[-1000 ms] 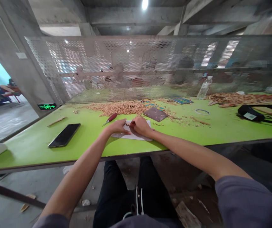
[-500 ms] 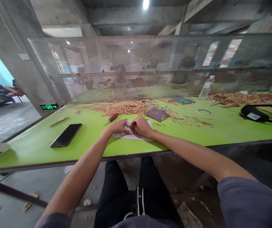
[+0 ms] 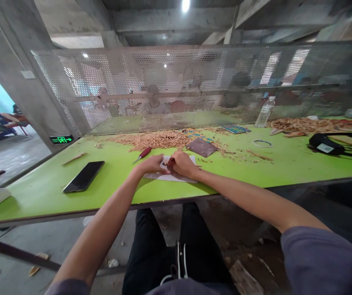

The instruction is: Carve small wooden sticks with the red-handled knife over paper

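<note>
A white sheet of paper (image 3: 180, 177) lies near the front edge of the green table (image 3: 111, 180), under both hands. On its left part rests my left hand (image 3: 154, 164), thumb and fingers apart around a small brown piece. My right hand (image 3: 181, 164) is closed, fingertips pinched at that small piece, too small to make out. The two hands almost meet. Just behind my left hand lies a carving knife with a red handle (image 3: 145, 152). A brown square sheet (image 3: 202, 147) lies behind my right hand.
Behind the hands is a heap of wood shavings (image 3: 160, 140). A phone (image 3: 84, 176) lies to the left. At the right are a bottle (image 3: 265, 112), a ring (image 3: 262, 143) and a black strapped object (image 3: 326, 144). A perforated screen (image 3: 126, 90) stands behind.
The view has shifted slightly. My hands stay at the same place on the paper, with only slight finger movement. A foot has appeared on the floor at the far left.
</note>
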`<state>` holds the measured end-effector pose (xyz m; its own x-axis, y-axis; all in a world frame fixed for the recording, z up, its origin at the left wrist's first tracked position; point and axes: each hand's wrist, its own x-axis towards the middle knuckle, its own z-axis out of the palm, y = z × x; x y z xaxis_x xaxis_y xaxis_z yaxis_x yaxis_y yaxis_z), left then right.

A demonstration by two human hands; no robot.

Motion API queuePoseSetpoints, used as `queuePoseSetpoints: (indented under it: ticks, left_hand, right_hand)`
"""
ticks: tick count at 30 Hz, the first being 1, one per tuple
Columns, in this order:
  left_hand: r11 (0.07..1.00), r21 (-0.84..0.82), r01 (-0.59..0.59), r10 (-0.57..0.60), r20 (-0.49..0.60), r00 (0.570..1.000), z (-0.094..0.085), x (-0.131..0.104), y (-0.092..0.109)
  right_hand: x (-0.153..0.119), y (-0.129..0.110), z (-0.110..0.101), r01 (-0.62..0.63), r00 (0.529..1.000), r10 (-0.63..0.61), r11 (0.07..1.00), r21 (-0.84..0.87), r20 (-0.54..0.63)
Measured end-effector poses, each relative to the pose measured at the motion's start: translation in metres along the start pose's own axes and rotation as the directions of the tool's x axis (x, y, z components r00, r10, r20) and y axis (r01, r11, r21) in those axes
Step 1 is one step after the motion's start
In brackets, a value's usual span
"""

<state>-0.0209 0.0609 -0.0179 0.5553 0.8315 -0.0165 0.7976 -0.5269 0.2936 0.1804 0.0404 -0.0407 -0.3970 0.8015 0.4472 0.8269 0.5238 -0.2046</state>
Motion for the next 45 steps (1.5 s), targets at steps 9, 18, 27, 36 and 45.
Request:
queuePoseSetpoints:
  ticks: [9, 18, 27, 36, 45]
  left_hand:
    - [1.0, 0.015, -0.006, 0.006, 0.003, 1.0, -0.001, -0.002, 0.003]
    - [1.0, 0.007, 0.028, -0.028, -0.008, 1.0, -0.001, -0.004, 0.004]
    - [0.971, -0.16, -0.181, 0.102, -0.407, 0.908, 0.001, 0.001, 0.009]
    - [0.999, -0.027, -0.043, 0.028, -0.419, 0.907, 0.001, 0.004, 0.007]
    - [1.0, -0.017, 0.001, -0.005, -0.22, 0.975, -0.001, 0.001, 0.003]
  right_hand:
    - [-0.001, -0.005, 0.0, 0.017, 0.999, -0.016, 1.0, -0.018, 0.046]
    - [0.004, 0.005, 0.0, 0.025, 1.0, -0.026, 0.997, 0.072, 0.015]
    - [0.014, 0.013, -0.009, 0.1, 0.995, -0.099, 0.957, 0.274, -0.018]
    - [0.016, 0.017, -0.01, 0.102, 0.992, -0.122, 0.942, 0.32, 0.043]
    - [0.016, 0.02, 0.001, 0.073, 0.989, -0.105, 0.958, 0.279, 0.101]
